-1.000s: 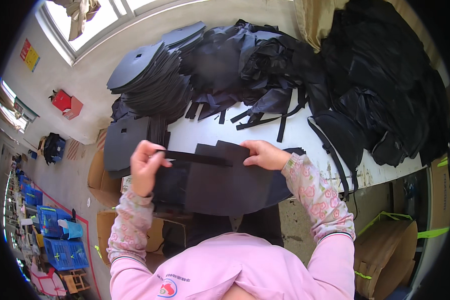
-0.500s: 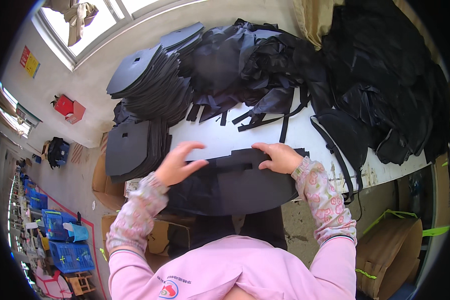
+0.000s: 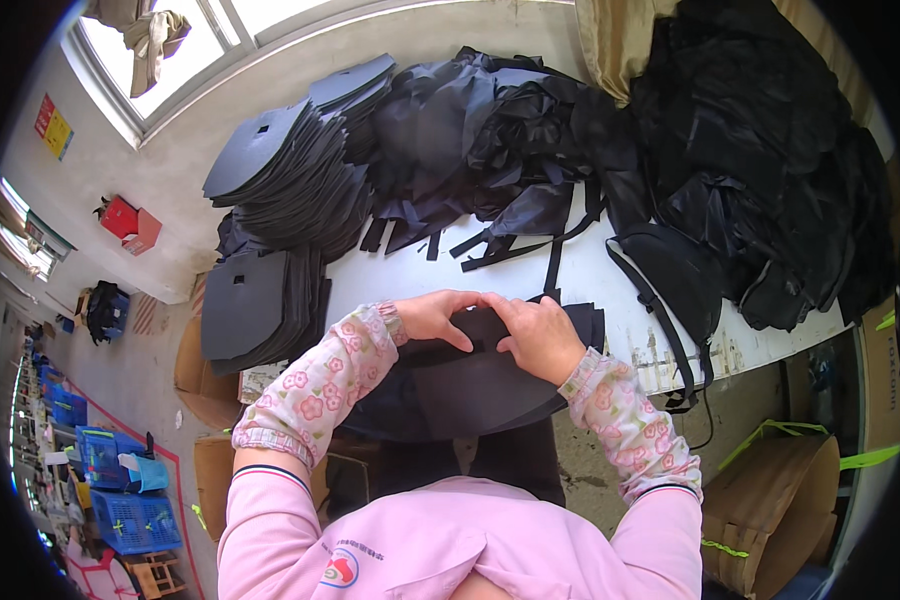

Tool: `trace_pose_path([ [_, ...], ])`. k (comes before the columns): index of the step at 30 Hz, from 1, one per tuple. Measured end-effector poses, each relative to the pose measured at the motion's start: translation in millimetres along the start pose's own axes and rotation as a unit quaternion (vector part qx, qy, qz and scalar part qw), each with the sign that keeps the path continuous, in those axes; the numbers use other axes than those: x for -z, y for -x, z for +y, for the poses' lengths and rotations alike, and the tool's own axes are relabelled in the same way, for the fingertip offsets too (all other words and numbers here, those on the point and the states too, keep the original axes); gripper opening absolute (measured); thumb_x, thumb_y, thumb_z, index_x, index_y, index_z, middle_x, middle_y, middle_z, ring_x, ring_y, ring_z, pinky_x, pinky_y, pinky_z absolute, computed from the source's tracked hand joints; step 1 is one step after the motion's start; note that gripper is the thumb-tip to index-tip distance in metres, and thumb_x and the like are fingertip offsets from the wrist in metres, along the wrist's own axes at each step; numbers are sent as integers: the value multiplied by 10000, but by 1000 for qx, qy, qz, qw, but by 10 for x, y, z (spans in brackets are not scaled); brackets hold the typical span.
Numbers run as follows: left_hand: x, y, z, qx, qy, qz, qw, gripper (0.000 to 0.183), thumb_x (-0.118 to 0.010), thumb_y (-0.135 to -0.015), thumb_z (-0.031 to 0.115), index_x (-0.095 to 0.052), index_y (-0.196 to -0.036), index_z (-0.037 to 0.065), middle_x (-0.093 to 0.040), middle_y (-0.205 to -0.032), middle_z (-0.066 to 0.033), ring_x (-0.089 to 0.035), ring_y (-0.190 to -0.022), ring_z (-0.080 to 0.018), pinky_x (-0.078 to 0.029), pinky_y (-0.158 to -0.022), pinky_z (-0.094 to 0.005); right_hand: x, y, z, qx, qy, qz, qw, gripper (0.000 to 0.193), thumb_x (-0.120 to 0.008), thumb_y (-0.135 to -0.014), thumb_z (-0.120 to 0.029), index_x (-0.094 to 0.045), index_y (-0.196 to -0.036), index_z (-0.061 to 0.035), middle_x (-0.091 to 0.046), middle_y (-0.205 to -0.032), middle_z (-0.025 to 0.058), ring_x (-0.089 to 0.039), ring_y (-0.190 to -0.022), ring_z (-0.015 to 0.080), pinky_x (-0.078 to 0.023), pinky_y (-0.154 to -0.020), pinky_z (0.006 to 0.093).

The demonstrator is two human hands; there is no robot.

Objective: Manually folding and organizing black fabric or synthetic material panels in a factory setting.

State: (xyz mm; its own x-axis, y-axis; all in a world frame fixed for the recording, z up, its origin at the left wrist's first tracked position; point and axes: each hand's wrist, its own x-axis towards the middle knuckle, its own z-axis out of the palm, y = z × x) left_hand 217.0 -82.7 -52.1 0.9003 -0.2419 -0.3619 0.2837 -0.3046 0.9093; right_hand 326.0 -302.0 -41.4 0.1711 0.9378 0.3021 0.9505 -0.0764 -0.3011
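Black, flat panel point(image 3: 490, 385) at the near edge of the white table point(image 3: 370, 270), partly sticking out past it, right under both hands. Left hand point(image 3: 432, 318) at its top edge, thumb bent down, fingers stretched toward the other hand. Right hand point(image 3: 542, 338) just beside, fingers at the same edge, thumb apart from them. Fingertips of both hands close together, touching or almost touching. Cannot tell, for either hand, whether pinching tight or only resting.

Top of the panel partly covered by fingers. Dark on dark at its left side, so hard to tell one layer from the next. Dark trousers point(image 3: 515, 458) half hidden below. Brown box point(image 3: 215, 470) at the lower left, mostly tucked behind a flowery sleeve point(image 3: 315, 390).

On the left of the table, a big leaning stack of grey panels point(image 3: 255, 150), with a smaller stack point(image 3: 245, 300) in front. At the back, a messy heap of black cloth point(image 3: 530, 110), too tangled for counting pieces. Thin black straps point(image 3: 555, 262) poking out across the white top. On the right, a tall black pile point(image 3: 750, 130), fading into the dark round rim of the view. Just in front of that pile, a curved black piece point(image 3: 675, 270) with straps dangling over the table edge. Down by the floor, a big cardboard box point(image 3: 770, 490). Far left, blue baskets point(image 3: 135, 515), small and squeezed by the bend.
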Motion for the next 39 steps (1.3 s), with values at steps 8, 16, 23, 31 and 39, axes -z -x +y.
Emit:
trace_pose_path([
  [8,-5,-21,-37,-24,-8,12,1000,702,-804,-745,23,-480,-1368,39,-564,-1288,-27,-489,-1183,-113,-392,-1051,-301,16,41,-111,-5,56,11,998,671,-783,-742,-153,-519,-1356,-99,-656,-828,55,-658,-747,234,-461,-720,379],
  [16,-400,72,171,-181,-439,255,842,706,-812,-768,266,-484,-1368,92,-459,-1437,-197,-407,-1360,-402,-321,-1131,-521,-192,44,199,-60,49,5,997,578,-786,-747,-176,-589,-1288,-126,-653,-928,64,-649,-890,247,-457,-788,400],
  [23,-1170,303,-369,-128,-473,76,868,846,-749,-800,481,-405,-1479,111,-287,-1571,-221,-204,-1488,-400,-173,-1180,-601,-401,-624,1010,-53,109,-46,992,206,-755,-800,-225,-749,-980,-126,-429,-1507,143,-380,-1403,312,-319,-1108,505],
  [31,-520,266,-377,-96,1,447,889,507,-762,-877,226,-550,-1305,55,-557,-1335,-158,-583,-1187,-240,-462,-1020,-384,-629,-1116,742,-61,-36,-29,997,354,-667,-897,-216,-614,-1192,-28,-560,-1355,137,-482,-1312,299,-386,-1076,464],
  [39,107,626,187,-228,154,442,854,226,-694,-913,56,-631,-1122,-6,-684,-948,-38,-646,-850,-97,-535,-810,-239,90,-854,-194,122,-348,90,925,403,-693,-880,-110,-605,-1253,15,-590,-1274,185,-581,-1175,338,-477,-990,378],
])
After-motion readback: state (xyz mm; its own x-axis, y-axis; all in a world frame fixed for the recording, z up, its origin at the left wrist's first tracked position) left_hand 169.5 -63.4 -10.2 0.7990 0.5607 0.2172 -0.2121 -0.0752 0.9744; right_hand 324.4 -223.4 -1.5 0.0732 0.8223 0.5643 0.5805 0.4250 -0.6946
